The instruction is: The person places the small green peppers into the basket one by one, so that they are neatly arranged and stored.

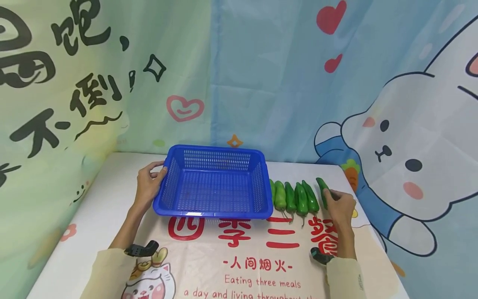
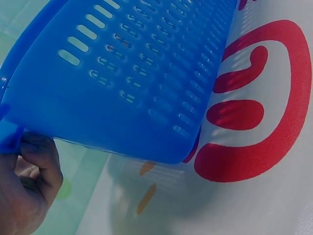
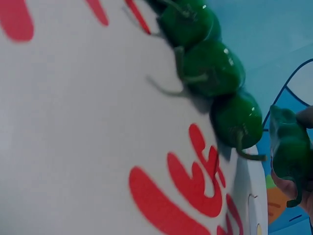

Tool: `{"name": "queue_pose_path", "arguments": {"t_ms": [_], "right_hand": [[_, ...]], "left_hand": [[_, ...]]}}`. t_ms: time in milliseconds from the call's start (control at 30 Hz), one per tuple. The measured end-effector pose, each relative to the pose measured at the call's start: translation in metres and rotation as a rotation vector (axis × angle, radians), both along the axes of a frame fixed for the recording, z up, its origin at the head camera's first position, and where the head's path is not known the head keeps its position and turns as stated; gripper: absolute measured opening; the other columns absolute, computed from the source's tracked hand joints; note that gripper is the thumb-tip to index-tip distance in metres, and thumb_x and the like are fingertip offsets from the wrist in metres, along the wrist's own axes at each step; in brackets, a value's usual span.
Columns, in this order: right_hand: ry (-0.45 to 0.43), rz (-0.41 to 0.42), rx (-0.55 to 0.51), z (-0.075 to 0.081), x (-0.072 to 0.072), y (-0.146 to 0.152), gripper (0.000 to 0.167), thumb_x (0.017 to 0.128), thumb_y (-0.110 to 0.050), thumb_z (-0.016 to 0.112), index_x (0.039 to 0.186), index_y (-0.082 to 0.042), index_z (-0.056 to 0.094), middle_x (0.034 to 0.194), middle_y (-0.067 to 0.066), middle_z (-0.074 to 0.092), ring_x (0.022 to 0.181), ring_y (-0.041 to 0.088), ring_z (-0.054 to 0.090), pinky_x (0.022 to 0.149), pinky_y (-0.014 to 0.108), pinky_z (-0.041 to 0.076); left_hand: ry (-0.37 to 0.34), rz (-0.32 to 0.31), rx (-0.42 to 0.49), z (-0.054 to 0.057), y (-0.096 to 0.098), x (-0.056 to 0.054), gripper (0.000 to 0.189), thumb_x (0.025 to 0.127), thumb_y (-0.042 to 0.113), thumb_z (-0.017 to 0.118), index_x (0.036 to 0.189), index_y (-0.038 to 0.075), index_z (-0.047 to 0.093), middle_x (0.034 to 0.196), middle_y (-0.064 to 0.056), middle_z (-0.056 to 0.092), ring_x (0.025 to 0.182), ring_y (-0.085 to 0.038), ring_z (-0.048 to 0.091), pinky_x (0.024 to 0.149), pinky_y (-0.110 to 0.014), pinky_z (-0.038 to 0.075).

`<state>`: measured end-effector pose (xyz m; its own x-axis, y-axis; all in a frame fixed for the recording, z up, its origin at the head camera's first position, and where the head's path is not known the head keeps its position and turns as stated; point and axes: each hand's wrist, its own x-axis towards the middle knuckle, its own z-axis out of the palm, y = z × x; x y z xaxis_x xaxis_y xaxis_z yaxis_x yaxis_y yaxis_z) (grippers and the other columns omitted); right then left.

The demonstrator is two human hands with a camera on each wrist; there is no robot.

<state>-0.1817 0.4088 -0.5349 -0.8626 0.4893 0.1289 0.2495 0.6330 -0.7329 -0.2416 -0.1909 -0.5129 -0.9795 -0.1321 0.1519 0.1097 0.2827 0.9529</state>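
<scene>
My left hand (image 1: 147, 186) grips the left rim of a blue plastic basket (image 1: 213, 214), thumb over the edge. Rectangular with slotted walls, the basket has nothing in it and leans toward me; the left wrist view shows its slotted side (image 2: 122, 73) close over the printed mat. Off to the right, my right hand (image 1: 342, 207) holds a green pepper (image 1: 321, 187) between thumb and fingers. In the right wrist view that pepper (image 3: 289, 147) is raised beside a row of several others. The row's nearest pepper (image 1: 310, 197) lies just left of my hand, stem toward me.
A white table (image 1: 71, 249) carries a beige mat (image 1: 201, 257) with red lettering and a cartoon cat. The basket's right edge overlaps the leftmost pepper (image 1: 272, 192) of the row. Behind hangs a printed cloth (image 1: 250, 83) with hearts and a white cartoon animal.
</scene>
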Motion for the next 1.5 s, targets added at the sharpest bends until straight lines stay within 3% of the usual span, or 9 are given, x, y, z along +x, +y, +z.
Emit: {"name": "queue_pose_path", "arguments": {"t_ms": [67, 167, 267, 400, 600, 800, 1100, 1333, 1500], "right_hand": [[0.003, -0.044, -0.028, 0.001, 0.002, 0.000, 0.057, 0.112, -0.043, 0.059, 0.141, 0.006, 0.069, 0.139, 0.030, 0.071, 0.132, 0.045, 0.066, 0.098, 0.033, 0.060], [0.026, -0.109, -0.115, 0.006, 0.004, -0.002, 0.059, 0.111, -0.046, 0.060, 0.141, 0.004, 0.070, 0.139, 0.029, 0.071, 0.122, 0.039, 0.068, 0.080, 0.010, 0.051], [0.056, -0.143, -0.220, 0.011, 0.003, -0.005, 0.065, 0.109, -0.051, 0.061, 0.142, 0.004, 0.069, 0.138, 0.030, 0.070, 0.104, 0.023, 0.068, 0.068, 0.003, 0.047], [0.052, -0.157, -0.309, 0.020, 0.002, -0.010, 0.072, 0.107, -0.057, 0.061, 0.145, 0.004, 0.066, 0.139, 0.030, 0.069, 0.092, 0.007, 0.062, 0.068, 0.003, 0.049], [0.011, -0.229, -0.461, 0.031, 0.003, -0.023, 0.077, 0.105, -0.058, 0.064, 0.150, 0.005, 0.061, 0.149, 0.025, 0.061, 0.104, 0.012, 0.058, 0.072, 0.005, 0.048], [0.056, -0.269, -0.696, 0.044, 0.000, -0.041, 0.077, 0.104, -0.050, 0.071, 0.151, 0.009, 0.057, 0.139, 0.011, 0.057, 0.108, 0.012, 0.060, 0.078, 0.010, 0.057], [0.080, -0.196, -0.751, 0.054, -0.003, -0.056, 0.071, 0.104, -0.044, 0.072, 0.148, 0.010, 0.058, 0.129, 0.005, 0.058, 0.105, 0.009, 0.066, 0.086, 0.013, 0.060], [0.056, -0.182, -0.772, 0.064, -0.004, -0.071, 0.073, 0.104, -0.045, 0.072, 0.153, 0.007, 0.055, 0.151, 0.014, 0.056, 0.117, 0.011, 0.063, 0.114, 0.030, 0.054], [0.035, -0.162, -0.778, 0.069, -0.005, -0.079, 0.070, 0.103, -0.046, 0.073, 0.148, 0.006, 0.059, 0.144, 0.010, 0.059, 0.117, 0.012, 0.064, 0.110, 0.029, 0.056]], "left_hand": [[-0.010, -0.008, -0.004, -0.001, 0.000, 0.002, 0.040, 0.110, 0.017, 0.064, 0.144, -0.005, 0.065, 0.085, -0.033, 0.076, 0.054, -0.001, 0.065, 0.049, -0.022, 0.055], [-0.024, -0.018, -0.005, -0.001, 0.000, 0.005, 0.042, 0.111, 0.017, 0.064, 0.146, -0.006, 0.063, 0.088, -0.034, 0.076, 0.055, -0.001, 0.066, 0.051, -0.022, 0.057], [-0.018, -0.009, -0.005, 0.002, 0.000, 0.005, 0.043, 0.111, 0.019, 0.063, 0.146, -0.005, 0.063, 0.089, -0.034, 0.076, 0.055, -0.001, 0.065, 0.051, -0.021, 0.056], [-0.007, -0.002, -0.003, 0.004, 0.000, 0.004, 0.044, 0.112, 0.020, 0.063, 0.147, -0.005, 0.062, 0.091, -0.036, 0.075, 0.055, -0.002, 0.065, 0.050, -0.021, 0.056], [-0.027, -0.006, 0.000, 0.004, 0.000, 0.004, 0.045, 0.112, 0.021, 0.063, 0.149, -0.004, 0.061, 0.092, -0.035, 0.076, 0.056, -0.003, 0.067, 0.051, -0.022, 0.057], [-0.024, -0.005, 0.003, 0.003, -0.001, 0.004, 0.045, 0.112, 0.021, 0.063, 0.148, -0.005, 0.061, 0.088, -0.033, 0.076, 0.055, -0.003, 0.066, 0.050, -0.022, 0.056], [-0.031, -0.003, 0.017, 0.002, 0.000, 0.002, 0.044, 0.111, 0.021, 0.063, 0.148, -0.004, 0.062, 0.079, -0.019, 0.076, 0.054, -0.003, 0.065, 0.049, -0.022, 0.055], [-0.024, -0.004, 0.034, 0.002, 0.001, -0.001, 0.044, 0.111, 0.021, 0.065, 0.147, -0.003, 0.064, 0.083, -0.025, 0.077, 0.054, -0.003, 0.066, 0.049, -0.021, 0.056], [-0.030, -0.003, 0.047, 0.003, 0.000, 0.001, 0.044, 0.110, 0.019, 0.065, 0.148, -0.005, 0.062, 0.084, -0.025, 0.078, 0.055, -0.002, 0.067, 0.050, -0.021, 0.056]]}}
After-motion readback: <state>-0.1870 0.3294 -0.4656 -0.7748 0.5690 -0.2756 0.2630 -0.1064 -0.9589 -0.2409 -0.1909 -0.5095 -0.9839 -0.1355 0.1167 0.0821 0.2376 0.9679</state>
